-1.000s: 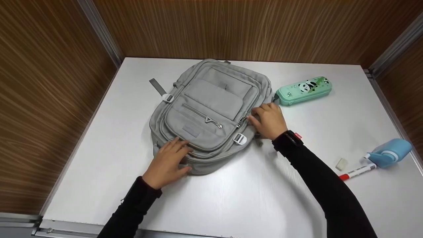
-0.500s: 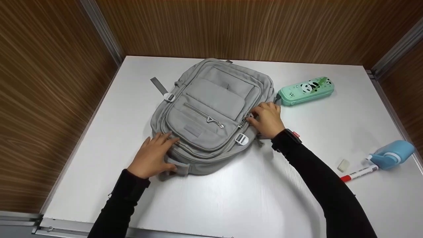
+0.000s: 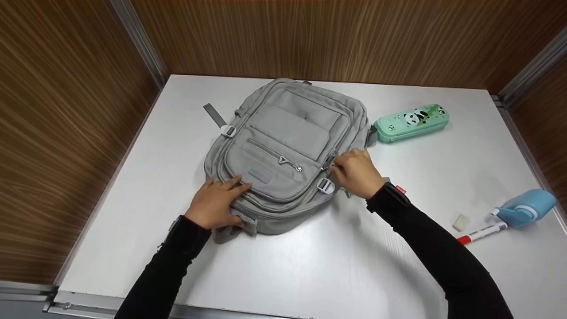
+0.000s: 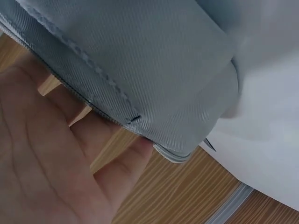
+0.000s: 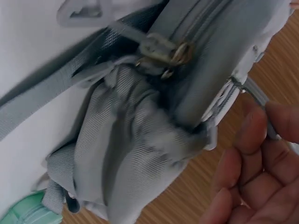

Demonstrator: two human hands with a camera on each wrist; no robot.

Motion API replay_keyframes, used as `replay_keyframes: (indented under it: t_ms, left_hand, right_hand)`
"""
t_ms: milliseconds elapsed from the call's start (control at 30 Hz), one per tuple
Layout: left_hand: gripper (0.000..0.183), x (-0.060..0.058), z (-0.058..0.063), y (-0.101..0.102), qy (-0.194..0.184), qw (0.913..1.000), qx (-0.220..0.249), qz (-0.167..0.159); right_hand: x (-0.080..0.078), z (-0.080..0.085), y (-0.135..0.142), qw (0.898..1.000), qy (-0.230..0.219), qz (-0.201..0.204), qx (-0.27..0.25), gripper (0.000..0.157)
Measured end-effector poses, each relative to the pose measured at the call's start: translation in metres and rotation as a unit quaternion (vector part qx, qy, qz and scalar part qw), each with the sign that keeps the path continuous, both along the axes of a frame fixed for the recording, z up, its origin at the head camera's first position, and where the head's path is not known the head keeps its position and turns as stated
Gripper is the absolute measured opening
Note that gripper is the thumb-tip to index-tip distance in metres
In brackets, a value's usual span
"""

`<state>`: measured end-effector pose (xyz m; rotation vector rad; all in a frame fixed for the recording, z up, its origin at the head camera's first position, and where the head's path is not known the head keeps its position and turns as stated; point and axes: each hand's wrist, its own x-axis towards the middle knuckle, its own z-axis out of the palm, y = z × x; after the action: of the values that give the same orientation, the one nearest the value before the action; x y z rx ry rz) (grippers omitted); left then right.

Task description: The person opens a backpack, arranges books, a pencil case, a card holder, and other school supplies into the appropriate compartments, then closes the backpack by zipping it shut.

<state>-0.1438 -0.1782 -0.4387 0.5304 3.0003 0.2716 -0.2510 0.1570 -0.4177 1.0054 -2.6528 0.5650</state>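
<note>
A grey backpack (image 3: 283,133) lies front side up on the white table in the head view. My left hand (image 3: 217,201) rests on its near left end, fingers spread over the zippered edge and thumb near a short grey strap loop (image 3: 243,219). In the left wrist view, the fingers (image 4: 93,133) of that hand touch the bag along a zipper. My right hand (image 3: 358,172) is at the bag's right side, beside a white buckle (image 3: 325,185). Its thumb and index finger pinch a grey zipper pull (image 5: 271,128), seen in the right wrist view.
A mint green pencil case (image 3: 412,123) with pandas lies right of the backpack. Farther right are an eraser (image 3: 460,222), a red-capped marker (image 3: 483,232) and a blue bottle (image 3: 529,207). Wood-grain panels (image 3: 328,40) stand behind and at both sides.
My right hand has moved slightly towards the near side along the bag's right edge. The left hand shifted left along the near end, then slightly back right. The backpack stays in place.
</note>
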Motion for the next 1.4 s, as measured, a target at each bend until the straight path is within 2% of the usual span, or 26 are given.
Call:
replay_keyframes:
  t_ms: [100,267,400,567,767,933,1067,1167,1233,1300,1400]
  left_hand:
    - [0.091,0.002,-0.002,0.005,0.018,0.9998,-0.006,0.007]
    - [0.088,0.007,-0.008,0.019,0.043,0.9987,-0.006,0.026]
    - [0.087,0.010,-0.012,0.032,0.064,0.9971,-0.023,0.035]
    - [0.087,0.013,-0.014,0.031,0.082,0.9946,-0.060,0.022]
    - [0.089,0.014,-0.017,0.056,0.103,0.9883,-0.098,0.055]
    - [0.092,0.014,-0.018,0.083,0.117,0.9805,-0.126,0.095]
    - [0.094,0.012,-0.018,0.104,0.131,0.9746,-0.149,0.104]
    - [0.094,0.011,-0.018,0.116,0.152,0.9714,-0.157,0.092]
    - [0.093,0.010,-0.015,0.116,0.152,0.9755,-0.147,0.063]
    - [0.090,0.008,-0.010,0.107,0.134,0.9835,-0.119,0.021]
    - [0.084,0.005,-0.002,0.079,0.082,0.9949,-0.039,-0.044]
  right_hand:
    - [0.008,0.000,-0.006,1.000,-0.006,0.028,0.000,0.014]
    - [0.020,-0.003,-0.015,0.998,-0.032,0.048,0.007,0.016]
    - [0.030,-0.004,-0.021,0.997,-0.042,0.066,0.014,0.017]
    - [0.057,-0.006,-0.038,0.997,-0.051,0.050,0.010,0.021]
    - [0.067,-0.006,-0.042,0.995,-0.066,0.069,0.001,0.021]
    - [0.071,-0.007,-0.044,0.996,-0.061,0.065,-0.007,0.019]
    - [0.072,-0.007,-0.047,0.995,-0.059,0.073,-0.015,0.018]
    - [0.073,-0.006,-0.048,0.995,-0.065,0.079,-0.013,0.017]
    - [0.071,-0.004,-0.046,0.995,-0.071,0.073,-0.012,0.017]
    - [0.067,-0.002,-0.041,0.995,-0.077,0.065,-0.017,0.018]
    - [0.061,0.004,-0.031,0.994,-0.086,0.053,-0.032,0.020]
